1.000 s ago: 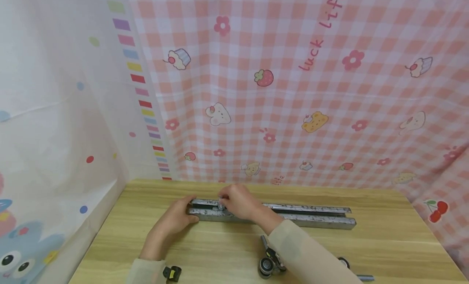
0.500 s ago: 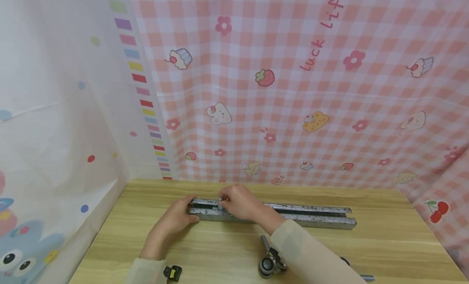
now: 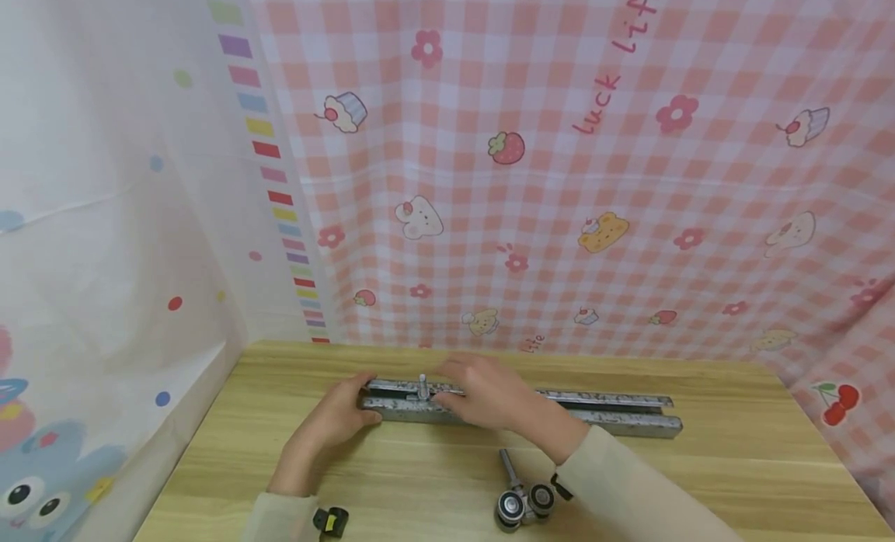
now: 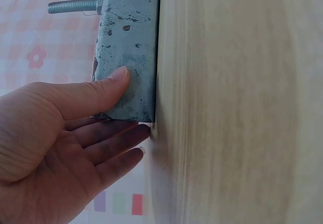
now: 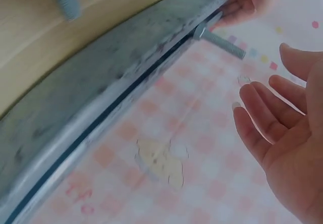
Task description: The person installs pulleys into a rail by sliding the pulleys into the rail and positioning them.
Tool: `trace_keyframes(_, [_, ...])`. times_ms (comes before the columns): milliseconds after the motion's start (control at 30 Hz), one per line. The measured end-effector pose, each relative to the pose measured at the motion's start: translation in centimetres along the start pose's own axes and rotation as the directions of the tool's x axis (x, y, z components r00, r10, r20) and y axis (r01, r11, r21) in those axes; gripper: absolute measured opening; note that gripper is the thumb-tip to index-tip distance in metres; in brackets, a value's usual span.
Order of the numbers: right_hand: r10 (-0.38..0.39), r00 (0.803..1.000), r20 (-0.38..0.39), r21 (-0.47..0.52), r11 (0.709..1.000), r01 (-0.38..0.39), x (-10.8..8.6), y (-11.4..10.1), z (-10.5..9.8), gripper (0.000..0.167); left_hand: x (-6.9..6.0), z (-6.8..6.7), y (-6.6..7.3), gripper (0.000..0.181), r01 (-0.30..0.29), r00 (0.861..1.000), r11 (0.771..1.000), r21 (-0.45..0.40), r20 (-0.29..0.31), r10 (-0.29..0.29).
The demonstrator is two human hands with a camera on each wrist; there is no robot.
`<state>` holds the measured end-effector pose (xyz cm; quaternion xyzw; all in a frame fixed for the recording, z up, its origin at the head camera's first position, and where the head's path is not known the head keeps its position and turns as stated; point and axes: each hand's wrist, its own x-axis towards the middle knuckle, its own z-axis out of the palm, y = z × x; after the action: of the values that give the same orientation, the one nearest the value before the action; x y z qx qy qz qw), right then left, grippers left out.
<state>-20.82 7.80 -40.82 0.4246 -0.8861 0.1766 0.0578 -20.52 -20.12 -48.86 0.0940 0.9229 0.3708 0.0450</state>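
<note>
A long grey metal channel rail (image 3: 622, 424) with a slot along its top lies across the far part of the table. At its left end, my left hand (image 3: 336, 414) grips it, thumb on the near side wall and fingers round the end. A threaded bolt (image 3: 423, 387) stands upright out of the slot near that end; the left wrist view shows a nut at the bolt's (image 4: 73, 6) base. Just right of the bolt, my right hand (image 3: 492, 394) hovers over the rail with loose fingers, holding nothing. The right wrist view shows those fingers (image 5: 260, 125) apart from the bolt.
A roller assembly (image 3: 524, 505) with black-rimmed wheels and a threaded stem lies nearer on the table (image 3: 398, 480). A small black piece (image 3: 562, 486) shows beside my right sleeve. Another black piece with a yellow mark (image 3: 330, 520) lies by my left sleeve. A checked curtain (image 3: 531, 177) hangs behind.
My right hand has let go of the bolt and moved right, leaving the bolt upright in full view. More of the roller assembly shows. The left hand stays on the rail's end.
</note>
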Motion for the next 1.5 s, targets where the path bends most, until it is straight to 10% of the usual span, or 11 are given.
trace_keyframes(900, [0.171,0.943,-0.286,-0.152,0.964,-0.220,-16.9,4.9,-6.2,0.068,-0.3,0.0,-0.4,0.068,0.016,1.000,1.000,0.017,0.017,-0.016])
trace_keyframes(1500, [0.444,0.891,-0.093,-0.092,0.888,-0.451,-26.6,7.9,-6.3,0.091,0.0,0.0,-0.2,0.068,0.010,0.999,1.000,0.007,0.031,-0.010])
